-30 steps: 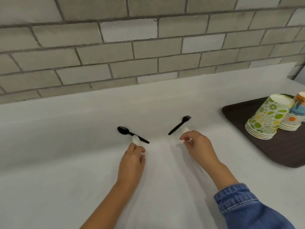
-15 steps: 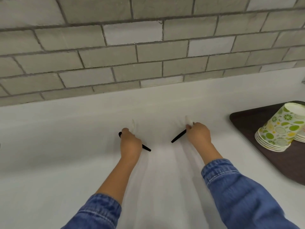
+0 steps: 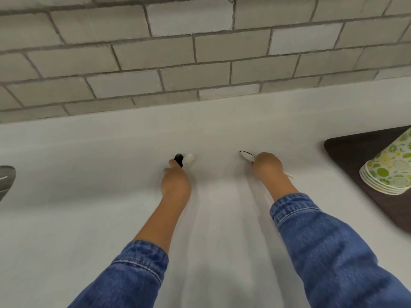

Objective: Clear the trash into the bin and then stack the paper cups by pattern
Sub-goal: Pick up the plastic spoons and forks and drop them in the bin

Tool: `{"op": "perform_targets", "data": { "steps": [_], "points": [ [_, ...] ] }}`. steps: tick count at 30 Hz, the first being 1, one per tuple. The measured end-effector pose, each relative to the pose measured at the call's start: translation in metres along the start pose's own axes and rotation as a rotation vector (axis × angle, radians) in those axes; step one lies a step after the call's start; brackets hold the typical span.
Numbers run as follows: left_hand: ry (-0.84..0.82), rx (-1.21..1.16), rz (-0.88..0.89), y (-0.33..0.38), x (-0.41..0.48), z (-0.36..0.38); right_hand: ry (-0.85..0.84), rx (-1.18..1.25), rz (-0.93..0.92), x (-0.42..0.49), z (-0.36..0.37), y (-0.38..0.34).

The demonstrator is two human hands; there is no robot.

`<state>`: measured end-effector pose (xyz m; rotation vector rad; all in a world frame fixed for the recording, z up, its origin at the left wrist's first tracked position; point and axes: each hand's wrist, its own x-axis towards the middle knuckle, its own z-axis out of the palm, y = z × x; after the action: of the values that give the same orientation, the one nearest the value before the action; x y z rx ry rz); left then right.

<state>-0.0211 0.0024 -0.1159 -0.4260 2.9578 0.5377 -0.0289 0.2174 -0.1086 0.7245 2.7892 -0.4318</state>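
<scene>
Right now each hand grips a pair of disposable utensils just above the plain white countertop (image 3: 111, 196). The left hand (image 3: 175, 183) is curled shut around a black plastic spoon (image 3: 178, 158) and a white plastic spoon (image 3: 189, 160), whose bowls stick out side by side beyond the knuckles, towards the grey brick wall (image 3: 200, 52). The right hand (image 3: 266, 166) is fisted on a black-edged utensil (image 3: 243, 152) and a white plastic utensil (image 3: 245, 156); whether these are forks cannot be told.

Risk, as I judge it: two slick, thin handles share each fist, so one may slide past the other and drop on the way to the bin, which is not in view.

Both left-hand spoons run away from the person. The right-hand pair lies diagonally, its heads up and to the left, with a white tail end poking out behind the wrist to the lower right. Well apart on the right, a stack of lime-patterned paper cups (image 3: 391, 167) rests tilted on a dark brown tray (image 3: 355, 147).
</scene>
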Motion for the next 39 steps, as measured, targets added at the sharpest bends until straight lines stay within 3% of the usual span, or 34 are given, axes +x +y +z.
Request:
{"op": "perform_targets", "data": {
  "steps": [5, 8, 13, 17, 22, 26, 29, 32, 39],
  "points": [
    [-0.03, -0.087, 0.074, -0.034, -0.023, -0.008, 0.154, 0.022, -0.095, -0.041, 0.016, 0.003],
    [-0.098, -0.212, 0.12, -0.064, -0.045, -0.016, 0.172, 0.232, -0.196, -0.086, 0.024, 0.003],
    [-0.199, -0.718, 0.06, -0.129, -0.11, -0.037, 0.051, 0.716, -0.287, -0.188, 0.047, -0.012],
    [-0.349, -1.035, 0.045, -0.196, -0.179, -0.056, -0.179, 1.097, -0.272, -0.299, 0.08, -0.036],
    [-0.556, -1.041, 0.195, -0.301, -0.246, -0.068, -0.366, 1.229, -0.357, -0.423, 0.149, -0.059],
    [-0.706, -1.01, 0.152, -0.375, -0.274, -0.058, -0.58, 1.342, -0.366, -0.476, 0.22, -0.057],
    [-0.843, -1.022, -0.032, -0.434, -0.287, -0.017, -0.674, 1.353, -0.21, -0.498, 0.286, -0.051],
    [-0.87, -0.983, -0.284, -0.483, -0.289, 0.054, -0.725, 1.298, 0.109, -0.499, 0.358, -0.043],
    [-0.806, -0.571, -0.373, -0.552, -0.257, 0.245, -0.825, 1.056, 0.631, -0.445, 0.545, -0.024]
  ]
}}
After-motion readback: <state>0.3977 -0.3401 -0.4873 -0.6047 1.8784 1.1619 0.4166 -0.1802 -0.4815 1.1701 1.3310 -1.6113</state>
